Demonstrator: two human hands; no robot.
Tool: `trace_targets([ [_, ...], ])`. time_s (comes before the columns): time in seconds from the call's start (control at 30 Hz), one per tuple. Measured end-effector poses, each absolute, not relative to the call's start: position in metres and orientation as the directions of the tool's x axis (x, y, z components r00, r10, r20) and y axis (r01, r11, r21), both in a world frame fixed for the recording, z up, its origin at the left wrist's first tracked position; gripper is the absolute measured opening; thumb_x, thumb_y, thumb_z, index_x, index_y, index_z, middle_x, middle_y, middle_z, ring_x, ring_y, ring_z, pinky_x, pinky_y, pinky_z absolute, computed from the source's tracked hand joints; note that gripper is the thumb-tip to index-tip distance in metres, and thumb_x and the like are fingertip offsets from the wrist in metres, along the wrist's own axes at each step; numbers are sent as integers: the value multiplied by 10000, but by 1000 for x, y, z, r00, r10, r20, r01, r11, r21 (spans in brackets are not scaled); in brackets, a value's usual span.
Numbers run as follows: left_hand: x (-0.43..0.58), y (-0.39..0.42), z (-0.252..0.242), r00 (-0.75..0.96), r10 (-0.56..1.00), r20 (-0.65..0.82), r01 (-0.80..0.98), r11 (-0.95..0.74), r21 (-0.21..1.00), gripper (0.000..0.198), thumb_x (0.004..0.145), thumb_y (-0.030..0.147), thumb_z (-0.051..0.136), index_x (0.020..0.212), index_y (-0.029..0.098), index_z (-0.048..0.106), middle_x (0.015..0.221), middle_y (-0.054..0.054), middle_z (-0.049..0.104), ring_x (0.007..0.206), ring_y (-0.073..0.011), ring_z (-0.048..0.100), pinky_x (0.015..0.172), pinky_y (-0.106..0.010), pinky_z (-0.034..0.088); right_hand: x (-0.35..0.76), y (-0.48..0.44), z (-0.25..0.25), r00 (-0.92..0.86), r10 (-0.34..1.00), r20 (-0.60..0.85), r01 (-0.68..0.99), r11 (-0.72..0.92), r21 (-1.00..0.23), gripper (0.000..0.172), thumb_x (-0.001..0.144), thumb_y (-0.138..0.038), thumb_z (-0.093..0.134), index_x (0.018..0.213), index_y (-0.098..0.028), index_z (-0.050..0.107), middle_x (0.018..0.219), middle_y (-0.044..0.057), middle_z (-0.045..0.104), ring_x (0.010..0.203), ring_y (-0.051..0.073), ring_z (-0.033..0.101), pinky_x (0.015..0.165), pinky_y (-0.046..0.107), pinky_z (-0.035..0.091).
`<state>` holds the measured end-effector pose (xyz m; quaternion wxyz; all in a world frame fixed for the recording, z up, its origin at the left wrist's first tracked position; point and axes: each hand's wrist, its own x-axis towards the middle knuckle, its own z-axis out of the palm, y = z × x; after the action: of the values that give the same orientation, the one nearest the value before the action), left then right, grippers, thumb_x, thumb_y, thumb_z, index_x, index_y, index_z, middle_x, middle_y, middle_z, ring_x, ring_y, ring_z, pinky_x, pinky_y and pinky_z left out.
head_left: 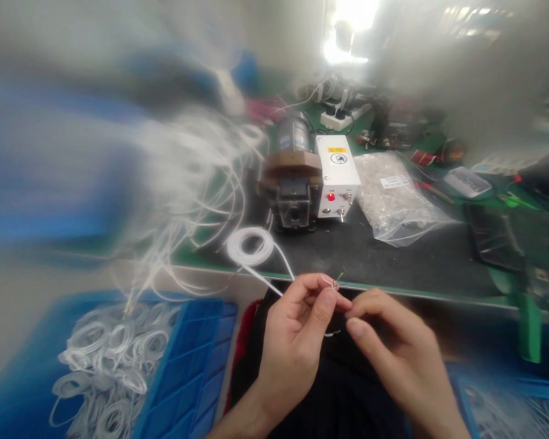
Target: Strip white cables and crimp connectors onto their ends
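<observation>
My left hand [297, 335] pinches white cable [235, 247].
Wire ends [337, 280] jut beyond its thumb; my right hand [405, 353], slightly parted, looks empty.

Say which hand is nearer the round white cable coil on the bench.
Left. The left hand sits just right of and below the coil in view; the right hand lies farther right.

machine [295, 177] stood on desk [498, 285], bag [388, 195] lay right of its control box [338, 174], cable coil [234, 249] lay before the machine, leftward
</observation>
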<state>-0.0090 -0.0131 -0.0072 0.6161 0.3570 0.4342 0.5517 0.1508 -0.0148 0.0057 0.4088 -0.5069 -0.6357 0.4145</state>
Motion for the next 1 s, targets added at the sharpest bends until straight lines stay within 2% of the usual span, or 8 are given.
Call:
trace_targets([
  [0.07, -9, -15, -7, 51, 984, -169, -386, 175, 905, 154, 1100, 358, 682, 1143, 210, 684, 869, -4, 707, 739, -123, 680, 689, -214, 575, 159, -9, 15, -57, 989, 140, 317, 150, -936, 23, 1029, -254, 743, 1027, -275, 733, 913, -15, 707, 800, 151, 662, 674, 227, 516],
  [0.17, -8, -17, -8, 73, 978, -195, -359, 208, 910, 176, 1111, 377, 662, 1155, 207, 674, 873, 5, 666, 631, -70, 544, 553, -168, 439, 160, 1, 26, -45, 978, 204, 340, 207, -918, 165, 1024, -240, 750, 1179, -295, 739, 981, -6, 720, 851, 156, 682, 702, 232, 535],
  [0.27, -6, -19, -9, 65, 984, -168, -319, 180, 930, 163, 1122, 369, 644, 1151, 212, 677, 905, -3, 661, 667, -66, 518, 565, -165, 392, 153, 10, 31, -110, 972, 208, 345, 234, -909, 92, 1042, -213, 719, 1090, -280, 760, 979, 3, 730, 860, 162, 684, 710, 255, 525],
  [0.37, -6, -21, -11, 57, 987, -149, -262, 159, 952, 154, 1121, 369, 642, 1147, 222, 679, 892, -1, 646, 669, -76, 510, 548, -177, 363, 149, 12, 31, -121, 974, 189, 321, 219, -922, 93, 1042, -204, 716, 991, -267, 760, 934, -3, 729, 825, 163, 673, 689, 266, 510],
  [0.57, -7, -23, -14, 70, 991, -116, -200, 128, 971, 132, 1107, 367, 665, 1087, 238, 686, 787, 31, 608, 595, -73, 442, 524, -185, 338, 153, 9, 29, -136, 979, 152, 239, 181, -954, 95, 1022, -181, 733, 977, -259, 762, 919, -6, 722, 814, 159, 660, 701, 270, 502],
  [0.67, -6, -22, -14, 71, 991, -110, -189, 122, 974, 136, 1101, 369, 673, 1076, 237, 695, 804, 27, 627, 566, -65, 416, 505, -186, 324, 156, 10, 29, -146, 981, 130, 198, 157, -968, 98, 1022, -179, 734, 956, -249, 753, 892, -7, 701, 800, 156, 642, 701, 267, 493],
  [0.83, -6, -20, -11, 21, 993, -117, -158, 119, 980, 157, 1084, 368, 695, 1044, 219, 728, 800, 20, 634, 552, -67, 435, 493, -193, 338, 154, 10, 28, -152, 985, 82, 145, 104, -984, 153, 1039, -190, 701, 893, -233, 720, 820, -20, 638, 738, 144, 595, 662, 253, 468],
  [1.0, -7, -20, -10, 9, 988, -156, -205, 155, 966, 177, 1075, 366, 708, 1001, 208, 734, 765, 22, 638, 557, -71, 451, 504, -190, 349, 151, 6, 25, -132, 988, 77, 139, 95, -986, 153, 1043, -207, 699, 894, -234, 720, 820, -18, 636, 741, 146, 593, 669, 257, 464],
])
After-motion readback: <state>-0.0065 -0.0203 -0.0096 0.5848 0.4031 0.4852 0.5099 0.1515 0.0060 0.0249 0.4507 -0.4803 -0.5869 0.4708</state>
